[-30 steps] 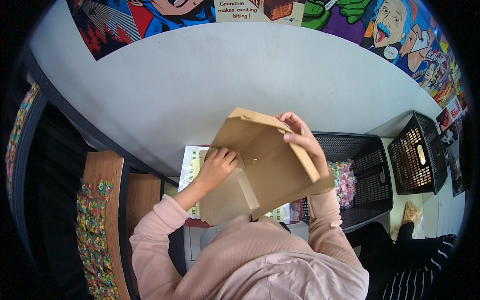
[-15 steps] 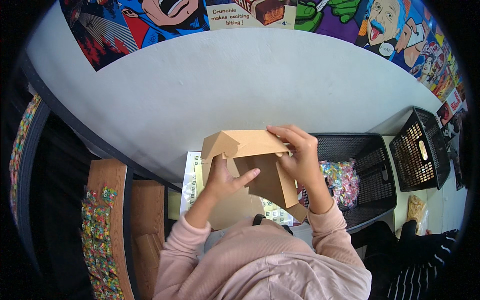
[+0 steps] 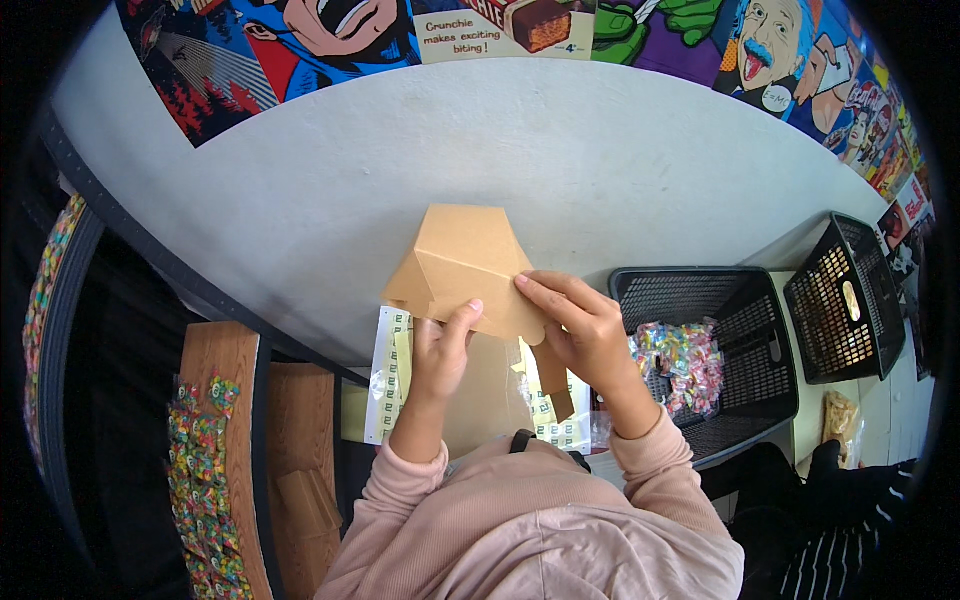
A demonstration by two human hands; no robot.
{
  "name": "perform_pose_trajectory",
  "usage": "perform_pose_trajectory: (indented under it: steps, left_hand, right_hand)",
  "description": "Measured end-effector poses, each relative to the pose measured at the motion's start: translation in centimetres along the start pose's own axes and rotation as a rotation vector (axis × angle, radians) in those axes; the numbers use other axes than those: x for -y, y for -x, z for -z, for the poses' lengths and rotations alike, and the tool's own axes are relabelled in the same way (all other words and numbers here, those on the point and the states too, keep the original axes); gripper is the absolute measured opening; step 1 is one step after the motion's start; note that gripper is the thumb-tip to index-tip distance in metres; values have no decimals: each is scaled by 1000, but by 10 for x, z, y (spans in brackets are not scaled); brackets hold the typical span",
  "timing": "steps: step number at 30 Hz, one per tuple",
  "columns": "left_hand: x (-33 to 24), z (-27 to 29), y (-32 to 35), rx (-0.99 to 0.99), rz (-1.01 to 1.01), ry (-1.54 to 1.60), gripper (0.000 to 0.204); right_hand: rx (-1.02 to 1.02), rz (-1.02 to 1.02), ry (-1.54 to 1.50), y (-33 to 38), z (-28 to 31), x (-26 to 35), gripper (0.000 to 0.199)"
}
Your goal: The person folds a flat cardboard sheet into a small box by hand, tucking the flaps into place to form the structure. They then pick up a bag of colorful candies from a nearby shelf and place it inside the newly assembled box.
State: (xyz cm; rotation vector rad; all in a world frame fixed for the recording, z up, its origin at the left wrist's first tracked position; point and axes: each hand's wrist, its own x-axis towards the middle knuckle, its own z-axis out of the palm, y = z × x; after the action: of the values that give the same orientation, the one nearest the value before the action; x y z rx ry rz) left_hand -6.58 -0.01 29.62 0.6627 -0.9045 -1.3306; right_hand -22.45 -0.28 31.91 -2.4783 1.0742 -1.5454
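Note:
I hold a partly folded brown cardboard box in front of me, tilted up, with slanted side panels. My left hand grips its near left edge, thumb on the outer face and fingers behind the card. On the right, my right hand pinches the box's near right edge, fingers on top. A narrow cardboard flap hangs beneath that hand. Below lies a flat brown surface, over a white sheet with yellow strips.
A black plastic crate at right holds wrapped sweets. Beyond it are another black crate and a clear bag of yellowish pieces. Someone's dark striped sleeve shows lower right. Left, candy packets lie along a wooden shelf.
The box has been raised and turned, so its outer face shows rather than its open inside. My left thumb has moved from inside the box onto that face.

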Motion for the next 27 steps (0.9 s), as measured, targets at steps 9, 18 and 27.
perform_pose_trajectory:
  steps: [9,18,27]
  left_hand:
    - [-7,7,-2,174,-103,-173,28]
    - [-12,0,3,237,-109,-232,34]
    - [-11,0,5,286,-46,-109,33]
  right_hand:
    - [116,3,-177,-9,9,-1,37]
    - [253,-21,-517,-5,13,-9,18]
    - [-35,-238,-405,-9,2,12,20]
